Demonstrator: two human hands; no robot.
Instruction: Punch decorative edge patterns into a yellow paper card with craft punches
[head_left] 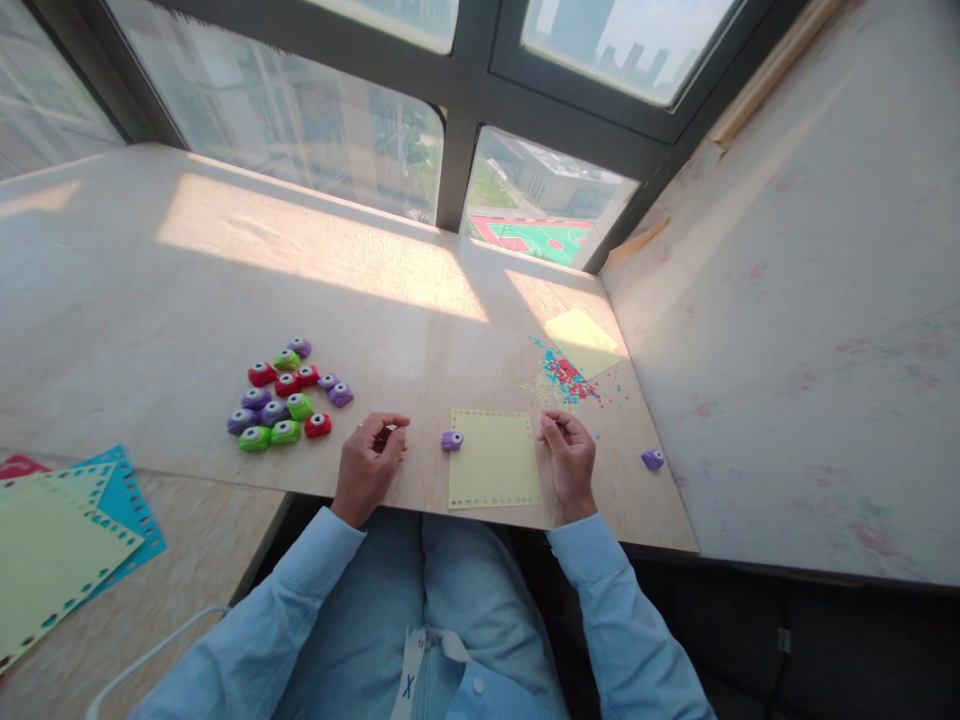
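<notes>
A pale yellow sheet of paper [495,465] lies flat on the tabletop in front of me, with small punched shapes along its top, right and bottom edges. Over its left edge sits a purple craft punch [452,441]. To the left of the punch rests my left hand [371,460], its fingers loosely curled and the thumb near the index finger; nothing shows in it. My right hand [570,460] is just beyond the sheet's right edge, fingers bent in and thumb against them, with no object visible. Neither hand touches the punch.
Several purple, green and red craft punches [274,410] are grouped at left. Another purple punch [652,459] lies at right. Paper confetti [566,378] is scattered beside a second yellow sheet [581,338]. Punched sheets [60,560] are stacked lower left. A wall [810,350] bounds the right side.
</notes>
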